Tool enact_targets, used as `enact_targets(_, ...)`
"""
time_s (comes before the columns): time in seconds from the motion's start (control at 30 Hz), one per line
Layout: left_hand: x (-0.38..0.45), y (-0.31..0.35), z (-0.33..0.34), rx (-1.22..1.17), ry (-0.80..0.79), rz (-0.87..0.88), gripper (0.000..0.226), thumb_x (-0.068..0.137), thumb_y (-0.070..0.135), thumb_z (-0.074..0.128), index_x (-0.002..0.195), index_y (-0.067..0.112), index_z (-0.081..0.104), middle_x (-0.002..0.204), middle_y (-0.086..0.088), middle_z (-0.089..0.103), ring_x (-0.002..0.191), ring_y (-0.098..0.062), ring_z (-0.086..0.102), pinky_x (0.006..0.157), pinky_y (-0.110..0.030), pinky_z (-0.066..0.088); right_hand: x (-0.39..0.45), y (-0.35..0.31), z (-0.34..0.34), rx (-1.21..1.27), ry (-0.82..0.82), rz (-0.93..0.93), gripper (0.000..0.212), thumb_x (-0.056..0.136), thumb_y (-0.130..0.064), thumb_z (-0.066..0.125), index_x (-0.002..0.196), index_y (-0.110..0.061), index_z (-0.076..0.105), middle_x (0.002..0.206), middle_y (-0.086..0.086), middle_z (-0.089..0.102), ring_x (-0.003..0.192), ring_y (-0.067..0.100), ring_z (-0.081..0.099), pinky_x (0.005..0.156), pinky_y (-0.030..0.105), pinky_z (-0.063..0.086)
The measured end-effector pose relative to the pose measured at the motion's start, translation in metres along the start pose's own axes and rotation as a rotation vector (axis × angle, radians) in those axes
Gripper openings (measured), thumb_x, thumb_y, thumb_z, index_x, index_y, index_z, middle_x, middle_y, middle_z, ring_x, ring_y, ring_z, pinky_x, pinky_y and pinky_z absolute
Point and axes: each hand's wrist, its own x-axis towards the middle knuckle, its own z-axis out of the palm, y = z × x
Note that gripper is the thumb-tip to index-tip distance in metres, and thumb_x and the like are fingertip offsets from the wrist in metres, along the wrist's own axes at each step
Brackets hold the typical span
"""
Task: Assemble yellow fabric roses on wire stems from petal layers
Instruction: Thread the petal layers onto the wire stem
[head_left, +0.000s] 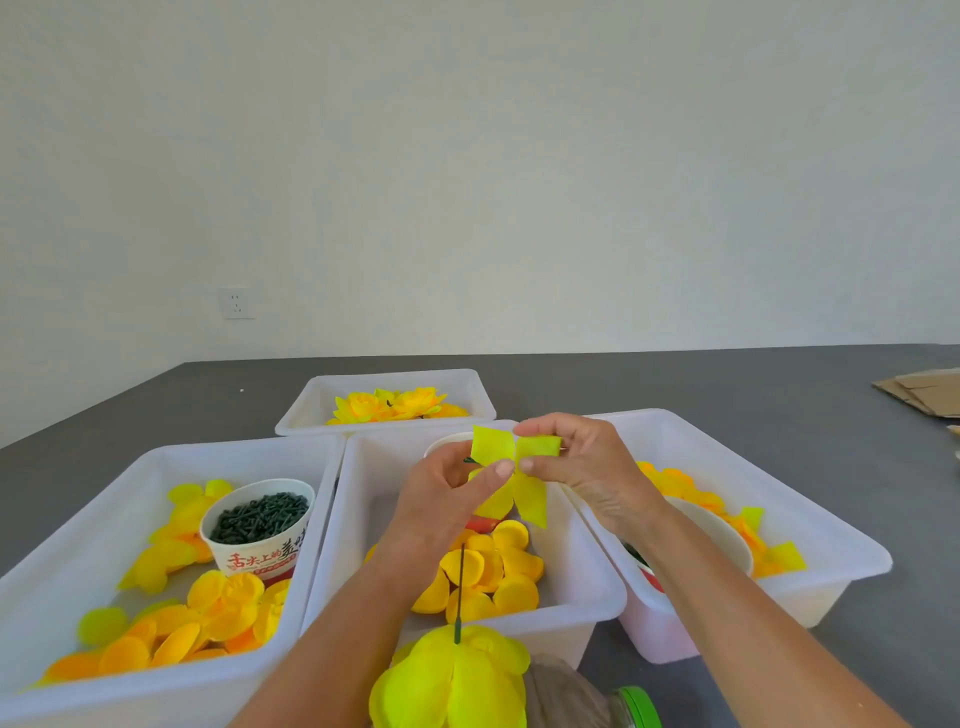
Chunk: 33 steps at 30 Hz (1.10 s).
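Both hands are working one petal layer (511, 475) above the middle tub (597, 608): left hand (449, 491) is pinching it at the centre with thumb and fingers, right hand (576, 462) is pinching the upper right lobe, so neither is free. Nearest the camera, a half-built rose (452, 680) is sitting low in the middle with its dark wire stem (460, 592) poking up toward the hands; can't tell what's propping it.

Looks like this layer is heading onto that stem next, so this flower is partway done, I'd guess. Loose orange-yellow petals (488, 577) are piling in the middle tub, more in the left tub (78, 561) beside a paper cup of dark green bits (260, 525), more in the right tub (831, 545).

Further back, finished roses (389, 405) are lying in the far tub (311, 400), only a couple showing. Plenty left to do.
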Motion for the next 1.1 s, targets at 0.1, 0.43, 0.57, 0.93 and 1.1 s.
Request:
enact_targets(0.1, -0.003, 0.000, -0.006, -0.153, 0.000, -0.025, 0.011, 0.078, 0.005, 0.068, 0.089, 0.006, 0.070, 0.097, -0.025, 0.069, 0.095, -0.040, 0.064, 0.088, -0.053, 0.051, -0.003, 0.000, 0.009, 0.067, -0.007, 0.042, 0.043, 0.072, 0.008, 0.072, 0.100, -0.023, 0.068, 0.080, -0.004, 0.069, 0.073, 0.011, 0.065, 0.067, 0.023, 0.055)
enact_targets(0.43, -0.003, -0.002, -0.009, -0.422, -0.047, -0.116, 0.026, 0.076, 0.022, 0.066, 0.096, 0.008, 0.074, 0.101, -0.020, 0.070, 0.096, -0.039, 0.066, 0.089, -0.056, 0.050, -0.016, 0.003, 0.015, 0.246, -0.044, 0.218, 0.047, 0.057, -0.033, 0.078, 0.100, -0.014, 0.072, 0.099, 0.011, 0.073, 0.087, 0.026, 0.070, 0.078, 0.039, 0.056)
enact_targets(0.57, -0.003, 0.001, -0.008, -0.450, -0.052, -0.137, 0.033, 0.076, 0.024, 0.064, 0.102, 0.004, 0.071, 0.105, -0.022, 0.068, 0.101, -0.041, 0.064, 0.094, -0.060, 0.045, -0.019, 0.004, 0.017, 0.250, -0.033, 0.180, 0.032, 0.061, -0.017, 0.076, 0.092, -0.013, 0.074, 0.095, 0.011, 0.074, 0.084, 0.023, 0.071, 0.067, 0.031, 0.057)
enact_targets(0.93, -0.007, 0.009, -0.018, -0.345, -0.058, -0.003, 0.023, 0.076, 0.007, 0.063, 0.097, 0.001, 0.069, 0.085, -0.013, 0.073, 0.075, -0.024, 0.070, 0.065, -0.033, 0.059, -0.028, -0.012, 0.020, 0.212, -0.024, 0.113, 0.031, 0.065, -0.011, 0.071, 0.095, -0.008, 0.072, 0.087, 0.007, 0.075, 0.079, 0.017, 0.071, 0.066, 0.025, 0.056)
enact_targets(1.1, -0.017, 0.026, -0.030, -0.237, -0.073, 0.133, 0.019, 0.080, -0.001, 0.061, 0.097, 0.001, 0.068, 0.079, -0.003, 0.074, 0.070, -0.012, 0.069, 0.060, -0.022, 0.054, -0.037, -0.028, 0.030, 0.221, -0.068, 0.040, 0.024, 0.063, -0.013, 0.072, 0.087, -0.013, 0.074, 0.085, 0.004, 0.075, 0.078, 0.015, 0.071, 0.064, 0.021, 0.054)
